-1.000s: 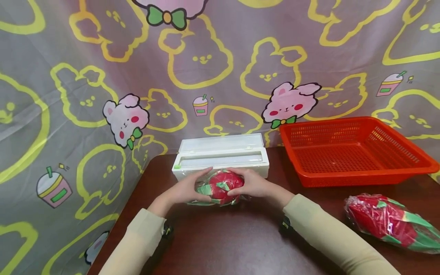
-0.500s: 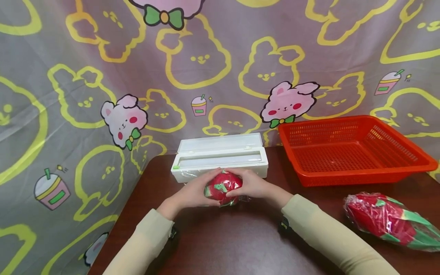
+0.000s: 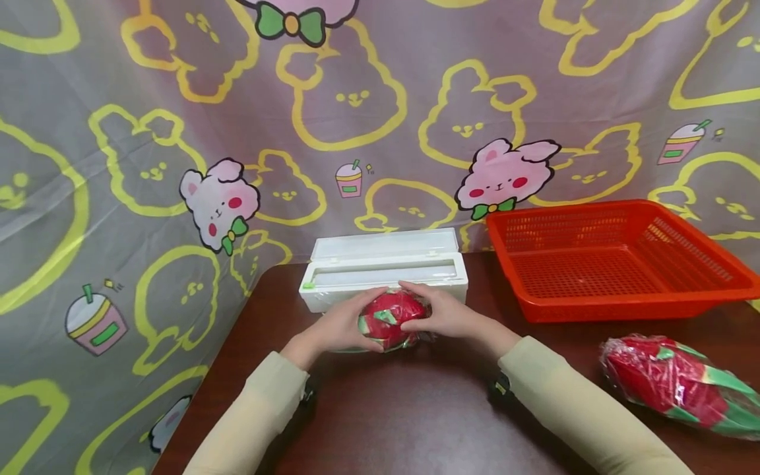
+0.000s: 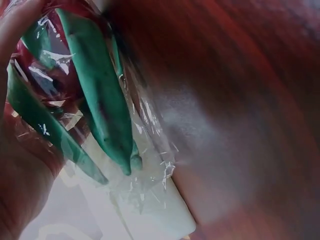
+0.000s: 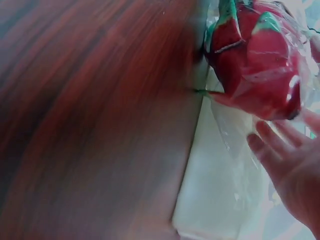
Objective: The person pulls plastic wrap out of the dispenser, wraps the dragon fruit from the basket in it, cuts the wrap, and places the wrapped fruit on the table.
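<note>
A film-wrapped dragon fruit (image 3: 393, 316), red with green scales, is between my two hands near the middle of the table. My left hand (image 3: 341, 326) grips its left end, thumb in front and fingers at the top. In the left wrist view its long green scales (image 4: 95, 90) show through clear cling film (image 4: 150, 120). My right hand (image 3: 454, 316) curves loosely around the right end, the thumb across the front. The right wrist view shows its lower fingertips slightly apart from the fruit's red end (image 5: 265, 75). A white cling film dispenser (image 3: 380, 267), lid raised, stands just behind.
At the back right is a red perforated plastic basket (image 3: 600, 310). Another wrapped dragon fruit (image 3: 677, 386) lies on the brown table (image 3: 410, 422) at the right. A patterned curtain (image 3: 404, 132) hangs behind and along the left side.
Since a second ago the left hand has moved rightward, further around the fruit's end. The right hand's grasp has shifted slightly right and loosened, showing more of the red end.
</note>
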Motion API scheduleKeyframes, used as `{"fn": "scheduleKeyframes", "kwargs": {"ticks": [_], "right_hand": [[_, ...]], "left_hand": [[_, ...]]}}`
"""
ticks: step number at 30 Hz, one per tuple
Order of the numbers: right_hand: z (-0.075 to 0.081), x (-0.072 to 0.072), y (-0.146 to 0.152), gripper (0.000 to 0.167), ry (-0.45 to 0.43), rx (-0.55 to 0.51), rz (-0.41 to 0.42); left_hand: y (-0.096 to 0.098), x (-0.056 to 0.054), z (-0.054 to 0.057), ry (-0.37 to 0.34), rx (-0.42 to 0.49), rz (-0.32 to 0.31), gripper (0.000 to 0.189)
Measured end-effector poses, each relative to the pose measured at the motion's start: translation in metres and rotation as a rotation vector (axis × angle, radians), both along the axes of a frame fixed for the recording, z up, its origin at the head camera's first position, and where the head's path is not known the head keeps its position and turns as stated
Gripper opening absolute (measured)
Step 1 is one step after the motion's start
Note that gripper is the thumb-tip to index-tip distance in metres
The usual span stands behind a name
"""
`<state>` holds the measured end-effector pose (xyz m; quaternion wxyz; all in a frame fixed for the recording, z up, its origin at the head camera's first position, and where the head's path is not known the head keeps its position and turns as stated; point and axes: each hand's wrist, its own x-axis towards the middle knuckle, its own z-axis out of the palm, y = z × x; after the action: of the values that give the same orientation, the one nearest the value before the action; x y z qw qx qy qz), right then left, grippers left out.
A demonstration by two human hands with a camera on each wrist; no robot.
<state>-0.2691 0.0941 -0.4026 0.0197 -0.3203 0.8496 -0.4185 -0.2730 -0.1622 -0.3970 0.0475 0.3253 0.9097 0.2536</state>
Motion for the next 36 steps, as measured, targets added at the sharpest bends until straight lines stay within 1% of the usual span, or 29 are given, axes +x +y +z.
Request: {"fn": "scheduleKeyframes", "kwargs": {"ticks": [3, 5, 7, 11, 13, 15, 18, 21, 23, 26, 32, 36], "right_hand": [[0.001, 0.003, 0.009, 0.072, 0.120, -0.027, -0.028], [0.001, 0.006, 0.015, 0.070, 0.213, -0.016, -0.034], [0.000, 0.010, 0.018, 0.070, 0.291, 0.015, -0.022], [-0.002, 0.017, 0.023, 0.070, 0.357, 0.100, -0.018], [-0.004, 0.019, 0.026, 0.067, 0.359, 0.129, -0.045], [-0.006, 0.018, 0.030, 0.062, 0.350, 0.120, -0.054], [-0.009, 0.013, 0.035, 0.044, 0.326, 0.031, 0.002], [-0.008, 0.009, 0.038, 0.026, 0.280, -0.069, 0.054], [-0.006, 0.008, 0.039, 0.018, 0.251, -0.091, 0.046], [-0.001, 0.005, 0.037, 0.014, 0.216, -0.104, 0.019], [0.001, -0.005, 0.028, 0.011, 0.247, -0.102, 0.039], [0.001, -0.007, 0.022, 0.014, 0.231, -0.108, 0.023]], "left_hand": [[0.000, 0.000, 0.000, -0.013, 0.003, 0.026, 0.103], [0.000, -0.001, 0.000, -0.015, 0.007, 0.030, 0.103], [0.000, -0.001, 0.001, -0.021, 0.014, 0.031, 0.104], [0.000, -0.003, 0.002, -0.023, 0.001, 0.030, 0.103], [0.000, -0.003, 0.002, -0.026, -0.006, 0.035, 0.103], [0.000, -0.002, 0.003, -0.027, -0.010, 0.041, 0.103], [0.000, -0.001, 0.004, -0.035, -0.012, 0.052, 0.103], [-0.001, -0.001, 0.003, -0.044, -0.004, 0.048, 0.103], [-0.001, -0.002, 0.003, -0.051, 0.001, 0.046, 0.103], [-0.002, -0.002, 0.004, -0.059, 0.004, 0.046, 0.102], [-0.002, -0.004, 0.004, -0.047, -0.003, 0.032, 0.101], [-0.003, -0.005, 0.004, -0.053, -0.001, 0.026, 0.101]]}}
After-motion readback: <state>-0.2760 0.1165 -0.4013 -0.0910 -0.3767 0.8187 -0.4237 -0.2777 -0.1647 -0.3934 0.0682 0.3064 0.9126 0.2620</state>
